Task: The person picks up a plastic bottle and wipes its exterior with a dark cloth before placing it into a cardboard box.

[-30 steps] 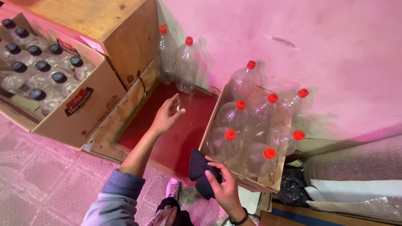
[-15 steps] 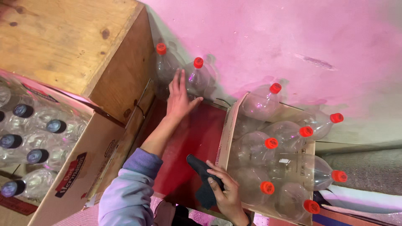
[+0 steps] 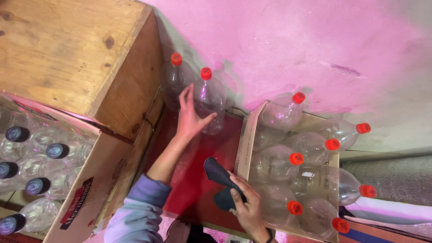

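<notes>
Two clear plastic bottles with red caps are stood upright on the dark red shelf surface, close against the pink wall, so that they lean on nothing and take little room. The left hand is laid against the nearer bottle, with the fingers spread on its side and the thumb stretched across the lower part; the bottle seems to be steadied or gripped in this way, but a full closing of the hand is not seen. The second bottle is just beside it, in the corner by the wooden crate.

A dark cloth is clamped in the right hand, folded between fingers and thumb, and it is held low over the red surface, near the edge of a cardboard box. In this box, several empty bottles of the same kind are laid on their sides, caps pointing to the right, probably because more of them fit so. At the left, another carton is filled with upright bottles with dark caps.
</notes>
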